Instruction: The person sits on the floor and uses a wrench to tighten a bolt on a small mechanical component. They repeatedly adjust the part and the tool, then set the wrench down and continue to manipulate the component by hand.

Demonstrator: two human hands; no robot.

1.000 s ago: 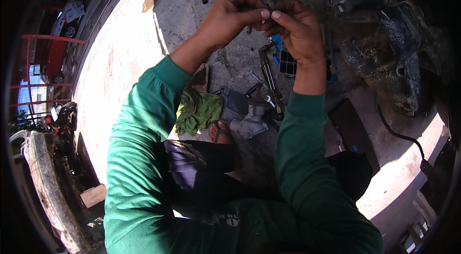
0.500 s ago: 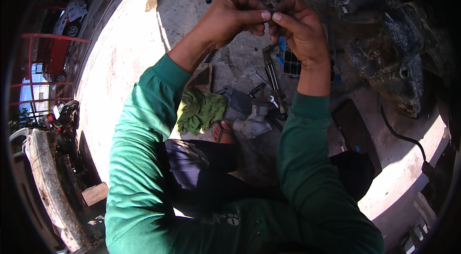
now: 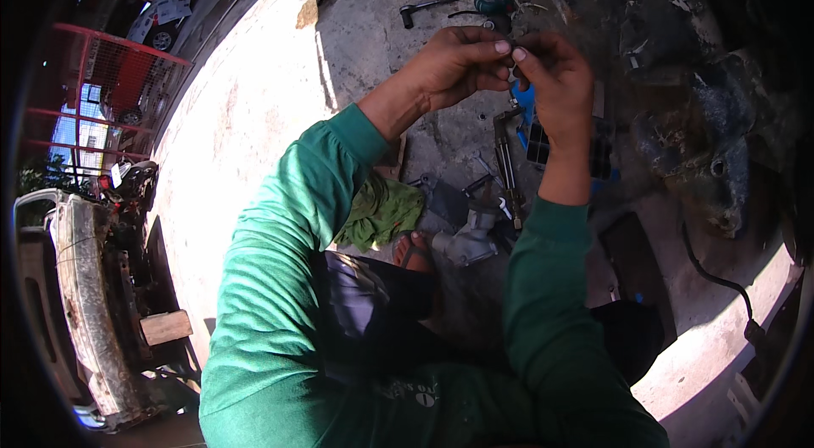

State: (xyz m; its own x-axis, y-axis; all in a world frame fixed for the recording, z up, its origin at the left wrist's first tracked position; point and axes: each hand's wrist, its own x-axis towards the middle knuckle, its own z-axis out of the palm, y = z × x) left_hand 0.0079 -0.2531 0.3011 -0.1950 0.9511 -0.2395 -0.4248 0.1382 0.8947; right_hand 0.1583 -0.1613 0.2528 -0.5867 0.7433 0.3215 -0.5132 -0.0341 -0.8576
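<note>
My left hand and my right hand are raised together over the floor, thumb tips almost touching. Both are closed in a pinch; whatever small thing is between the fingertips is too hidden to name. Below the right wrist sits a black compartment box, partly covered by the forearm, with a blue piece beside it. A cutting torch lies just left of that box. Nearer my foot are a grey metal casting, a wrench and a crumpled green cloth.
A ratchet handle and a green tool lie on the concrete beyond my hands. Large dirty metal housings stand at the right, with a black cable below. At left are a worn bumper, a wooden block and a red fence.
The whole view has shifted, so the floor and surroundings appear farther right and lower. My hands stay pinched together, fingers only slightly rearranged.
</note>
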